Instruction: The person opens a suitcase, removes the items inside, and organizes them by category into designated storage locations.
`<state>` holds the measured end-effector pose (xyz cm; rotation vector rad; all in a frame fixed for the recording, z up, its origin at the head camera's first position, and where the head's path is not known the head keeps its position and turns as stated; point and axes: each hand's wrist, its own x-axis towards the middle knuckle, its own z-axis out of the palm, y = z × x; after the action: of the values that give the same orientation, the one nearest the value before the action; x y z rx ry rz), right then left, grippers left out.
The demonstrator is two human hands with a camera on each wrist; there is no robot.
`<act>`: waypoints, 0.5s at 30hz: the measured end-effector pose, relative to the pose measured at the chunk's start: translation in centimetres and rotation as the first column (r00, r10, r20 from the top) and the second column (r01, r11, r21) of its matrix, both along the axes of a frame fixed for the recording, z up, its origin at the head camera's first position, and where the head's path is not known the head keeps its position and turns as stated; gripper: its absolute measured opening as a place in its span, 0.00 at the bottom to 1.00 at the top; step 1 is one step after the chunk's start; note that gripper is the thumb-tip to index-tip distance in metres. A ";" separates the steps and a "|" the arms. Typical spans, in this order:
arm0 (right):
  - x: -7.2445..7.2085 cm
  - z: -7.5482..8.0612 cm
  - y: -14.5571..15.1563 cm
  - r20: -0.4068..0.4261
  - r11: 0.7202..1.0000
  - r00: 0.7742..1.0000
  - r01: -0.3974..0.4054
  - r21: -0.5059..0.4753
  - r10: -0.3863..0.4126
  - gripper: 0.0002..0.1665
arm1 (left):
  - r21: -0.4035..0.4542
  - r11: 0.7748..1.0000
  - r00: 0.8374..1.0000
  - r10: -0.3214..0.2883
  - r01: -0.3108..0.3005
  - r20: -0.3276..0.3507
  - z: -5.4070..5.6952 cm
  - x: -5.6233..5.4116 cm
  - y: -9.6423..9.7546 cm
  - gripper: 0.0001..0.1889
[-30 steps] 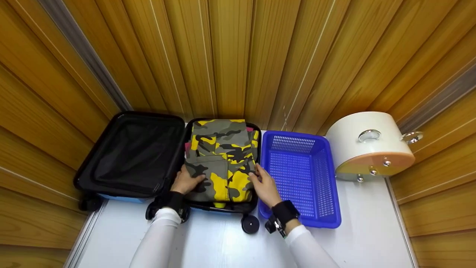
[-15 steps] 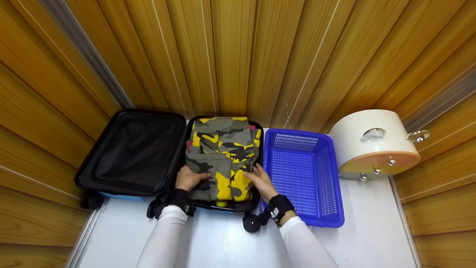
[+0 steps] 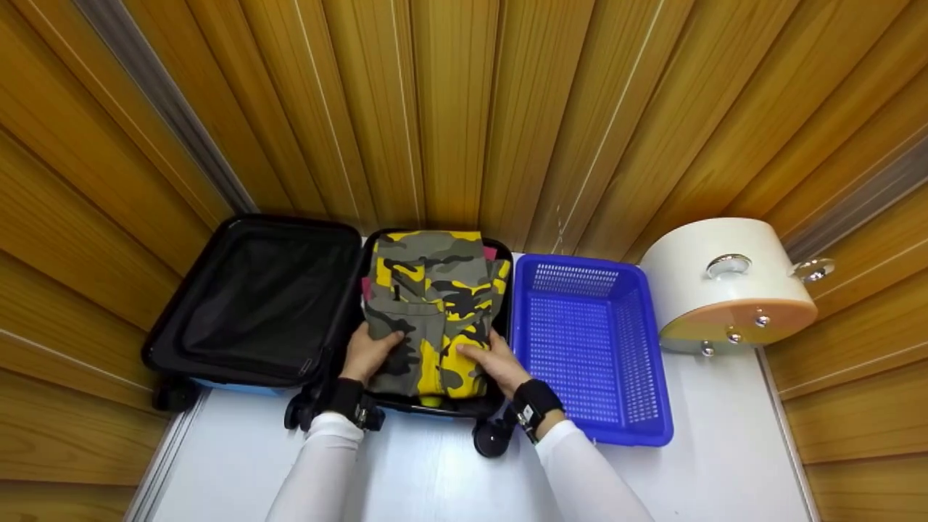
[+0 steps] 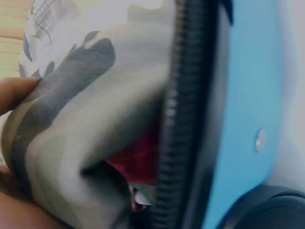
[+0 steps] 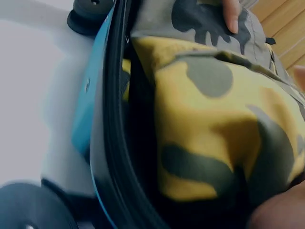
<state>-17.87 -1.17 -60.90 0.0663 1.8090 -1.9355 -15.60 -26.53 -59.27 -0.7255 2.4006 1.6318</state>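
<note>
1) Folded cloth (image 3: 428, 348) lies in the case (image 3: 453, 412), long axis running away from the person
2) It sits between the left hand (image 3: 367, 354) and right hand (image 3: 502, 365), which flank its near half; neither is clearly nearer
3) Left grip: partly closed, thumb on top, fingers curled round the left edge
4) Right grip: also partly closed, thumb on top, pinching the right edge; fingertips hidden

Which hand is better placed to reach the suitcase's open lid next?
Left, likely: the left hand grips the camouflage garment near the open lid; the right hand grips its other side, by the blue basket.
</note>
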 end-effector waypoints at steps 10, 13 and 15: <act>-1.2 -0.4 -0.2 0.165 0.993 0.979 0.116 0.014 -0.116 0.64 | -0.062 0.996 0.997 0.071 -0.071 -0.010 0.4 0.1 1.3 0.45; -1.7 0.0 -0.6 0.165 0.989 0.978 0.137 -0.048 -0.128 0.49 | -0.071 0.993 0.996 0.088 -0.089 -0.021 0.6 0.0 1.2 0.44; -1.8 0.6 -1.2 0.158 0.985 0.977 0.156 -0.071 -0.143 0.42 | -0.055 0.993 0.994 0.098 -0.100 -0.045 0.8 0.0 1.0 0.42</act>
<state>-19.70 -2.35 -60.28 0.3230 1.6632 -2.0466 -15.64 -25.55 -58.51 -0.8406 2.4879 1.6365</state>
